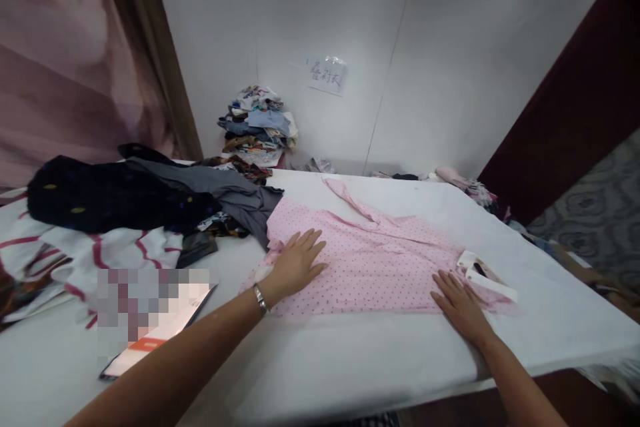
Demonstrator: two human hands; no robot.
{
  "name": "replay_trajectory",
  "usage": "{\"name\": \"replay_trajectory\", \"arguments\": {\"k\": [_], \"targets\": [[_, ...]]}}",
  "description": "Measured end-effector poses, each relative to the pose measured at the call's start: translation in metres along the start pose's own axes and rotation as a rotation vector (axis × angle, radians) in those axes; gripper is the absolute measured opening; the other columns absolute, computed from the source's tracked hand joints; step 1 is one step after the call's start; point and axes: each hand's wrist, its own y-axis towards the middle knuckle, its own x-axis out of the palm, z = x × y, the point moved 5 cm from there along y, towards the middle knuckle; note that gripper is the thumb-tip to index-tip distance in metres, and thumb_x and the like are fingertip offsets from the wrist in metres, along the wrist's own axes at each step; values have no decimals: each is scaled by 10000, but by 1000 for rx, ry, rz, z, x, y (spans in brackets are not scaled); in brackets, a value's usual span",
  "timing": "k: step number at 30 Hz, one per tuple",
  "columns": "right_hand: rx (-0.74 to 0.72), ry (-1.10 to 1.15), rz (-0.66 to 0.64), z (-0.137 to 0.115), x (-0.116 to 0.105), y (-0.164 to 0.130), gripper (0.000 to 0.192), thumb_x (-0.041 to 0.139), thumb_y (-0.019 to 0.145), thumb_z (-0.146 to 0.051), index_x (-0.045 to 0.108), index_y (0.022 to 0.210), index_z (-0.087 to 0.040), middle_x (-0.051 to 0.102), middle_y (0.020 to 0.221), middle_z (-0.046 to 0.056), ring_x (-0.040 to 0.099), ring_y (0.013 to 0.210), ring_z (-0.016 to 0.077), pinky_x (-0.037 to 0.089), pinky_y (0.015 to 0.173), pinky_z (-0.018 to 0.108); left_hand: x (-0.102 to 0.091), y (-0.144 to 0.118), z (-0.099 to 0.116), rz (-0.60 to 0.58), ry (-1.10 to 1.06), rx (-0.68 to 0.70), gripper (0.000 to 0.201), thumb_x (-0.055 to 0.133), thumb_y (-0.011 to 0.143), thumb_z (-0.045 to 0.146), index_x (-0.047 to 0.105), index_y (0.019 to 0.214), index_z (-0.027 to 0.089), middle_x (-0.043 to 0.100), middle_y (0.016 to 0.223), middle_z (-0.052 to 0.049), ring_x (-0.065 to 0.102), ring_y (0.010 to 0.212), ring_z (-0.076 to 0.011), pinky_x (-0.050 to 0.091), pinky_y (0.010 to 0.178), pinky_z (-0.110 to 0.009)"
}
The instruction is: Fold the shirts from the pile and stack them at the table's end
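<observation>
White sheeting covers the table (320, 360), giving a smooth, plain bed for cloth to lie flat on. At its near left edge a phone (155, 330) lies face up, part of its screen blurred, set aside within reach but clear of the garment.

Just beyond, both hands lie open, palms down, grasping nothing. The left hand (295, 265), with a bracelet at the wrist, presses its spread fingers on the left part of the pink dotted shirt (370, 263). The right hand (460, 303) lies flat on the shirt's near right edge, beside the white collar (487, 277). Spread like this, the palms appear to hold the thin fabric down and keep it taut between them, so that it stays smooth.

That shirt lies spread across the middle of the table, its long side running left to right, with one sleeve (357, 203) trailing towards the far edge.

To the left a heap of clothes (125, 200), dark, grey and red-striped white, is bunched together; its grey piece touches the pink shirt's left end. The heap looks unsorted, kept to one side of the flat piece.

Farther back, against the white wall, a stack of folded garments (257, 123) stands in the corner, and a paper note (327, 75) is stuck above it. More loose clothes (460, 183) lie along the table's far right edge.
</observation>
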Motion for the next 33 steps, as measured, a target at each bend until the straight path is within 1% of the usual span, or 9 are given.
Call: {"name": "replay_trajectory", "arguments": {"k": [6, 10, 17, 20, 22, 24, 27, 30, 33], "targets": [[21, 22, -26, -9, -8, -2, 564, 328, 933, -524, 440, 1434, -290, 338, 1543, 32, 258, 1449, 254, 236, 1164, 536, 24, 82, -51, -122, 145, -140, 399, 397, 939, 279, 561, 1284, 162, 478, 1455, -153, 392, 1363, -278, 271, 1129, -506], [37, 55, -55, -15, -14, -2, 568, 346, 934, -532, 447, 1432, -277, 327, 1547, 36, 245, 1453, 254, 218, 1174, 530, 37, 115, -87, -163, 176, -191, 380, 378, 906, 169, 597, 1216, 166, 532, 1396, -155, 434, 1313, -277, 287, 1091, -505], [51, 122, -61, -16, -21, -6, 576, 411, 913, -550, 468, 1419, -280, 348, 1534, 40, 267, 1443, 274, 235, 1166, 545, 66, 116, -128, -190, 177, -304, 337, 393, 864, 143, 646, 1088, 156, 670, 1147, -170, 545, 1152, -297, 338, 997, -529], [41, 214, -78, -21, -41, 6, 510, 451, 894, -552, 621, 1279, -264, 519, 1421, 66, 438, 1351, 299, 329, 1123, 534, 76, 104, -131, -142, 166, -313, 359, 347, 903, 196, 630, 1119, 144, 627, 1230, -172, 509, 1202, -303, 333, 997, -519], [6, 262, -36, -36, -65, 31, 442, 426, 917, -504, 699, 1159, -255, 660, 1252, 82, 608, 1167, 293, 372, 1090, 525, 79, 100, -130, -105, 162, -312, 368, 336, 910, 208, 621, 1133, 137, 613, 1254, -165, 484, 1231, -300, 313, 1014, -511], [-48, 287, 29, -62, -89, 72, 424, 395, 941, -456, 701, 1156, -257, 701, 1172, 78, 676, 1013, 272, 377, 1077, 524, 80, 98, -129, -78, 158, -315, 360, 339, 911, 216, 627, 1112, 136, 631, 1219, -155, 491, 1216, -294, 305, 1018, -504], [-59, 394, 74, -112, -103, 157, 393, 421, 929, -422, 723, 1096, -235, 701, 1174, 68, 641, 1090, 256, 469, 975, 399, 78, 98, -127, -45, 154, -323, 372, 316, 936, 261, 635, 1085, 143, 659, 1167, -142, 502, 1192, -290, 297, 1018, -506], [-5, 414, -49, -164, -81, 243, 339, 433, 915, -327, 721, 1056, -216, 701, 1173, 59, 604, 1141, 246, 440, 979, 347, 75, 98, -125, 0, 136, -322, 399, 293, 960, 310, 639, 1080, 152, 684, 1132, -136, 512, 1179, -289, 288, 1019, -518], [12, 421, -134, -211, -45, 300, 330, 487, 898, -386, 711, 1014, -174, 695, 1156, 114, 587, 1153, 284, 421, 982, 383, 72, 96, -125, 38, 124, -342, 395, 290, 970, 309, 629, 1110, 162, 696, 1122, -132, 510, 1188, -283, 259, 1042, -532]]}}
